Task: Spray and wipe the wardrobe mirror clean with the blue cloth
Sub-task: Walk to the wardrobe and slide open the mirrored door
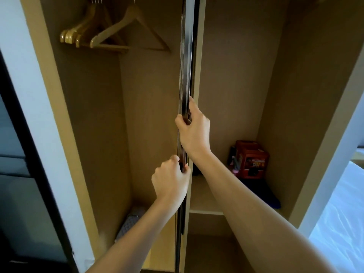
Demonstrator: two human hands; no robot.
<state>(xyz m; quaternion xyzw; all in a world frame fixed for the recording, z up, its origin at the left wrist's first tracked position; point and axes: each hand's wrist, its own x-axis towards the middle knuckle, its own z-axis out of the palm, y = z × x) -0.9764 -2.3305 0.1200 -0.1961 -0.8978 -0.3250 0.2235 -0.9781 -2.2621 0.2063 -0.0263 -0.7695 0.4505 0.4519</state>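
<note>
Basically edge-on right now: wardrobe mirror door (pixel 186 62) seen as a thin dark strip running top to bottom at centre, between the two open wardrobe bays. Glass face not visible from here. Likely heavy, stiff, fragile at the glass, so best handled by the frame edge, not the pane. Right hand (pixel 194 131) wrapped round that edge, thumb on the left side, fingers on the right, looks like at a recessed pull. Left hand (pixel 170 182) lower and nearer, curled on the same edge, fingertips hooked round it. Both gripping, neither free for a cloth or sprayer. No spray bottle in view; dark blue fabric (pixel 270 196) on the right shelf, can't tell if it's the blue cloth.

Left bay (pixel 94 115): wooden hangers (pixel 110 34) bunched on the rail up top, grey patterned item (pixel 128 223) on the floor, partly hidden by the left forearm. Right bay (pixel 236 85): red printed box (pixel 252 160) at the far end of the shelf, small dark items just left of it, too dim to identify
</note>
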